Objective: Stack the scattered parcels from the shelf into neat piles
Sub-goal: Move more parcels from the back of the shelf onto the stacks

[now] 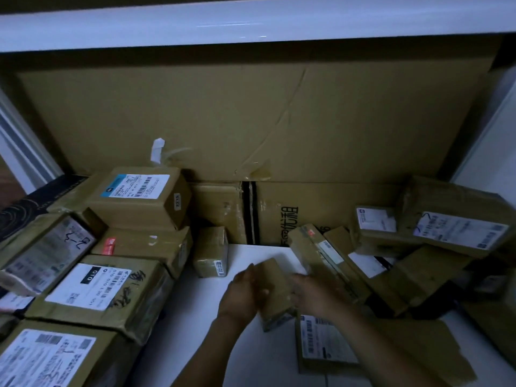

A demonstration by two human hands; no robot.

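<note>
Between my two hands is a small brown cardboard parcel (275,286), held just above the white shelf (251,358). My left hand (243,294) grips its left side. My right hand (315,294) grips its right side, and the fingers blur in motion. On the left, labelled parcels (106,291) lie stacked in piles, topped by a box with a blue-edged label (139,191). To the right, several parcels (452,227) lean scattered against each other. A flat labelled parcel (324,344) lies under my right forearm.
A small cube-like parcel (210,251) stands alone on the shelf by the left pile. A large flattened cardboard sheet (223,113) lines the back wall, with a printed carton (321,208) below it. The upper shelf edge (251,26) overhangs above.
</note>
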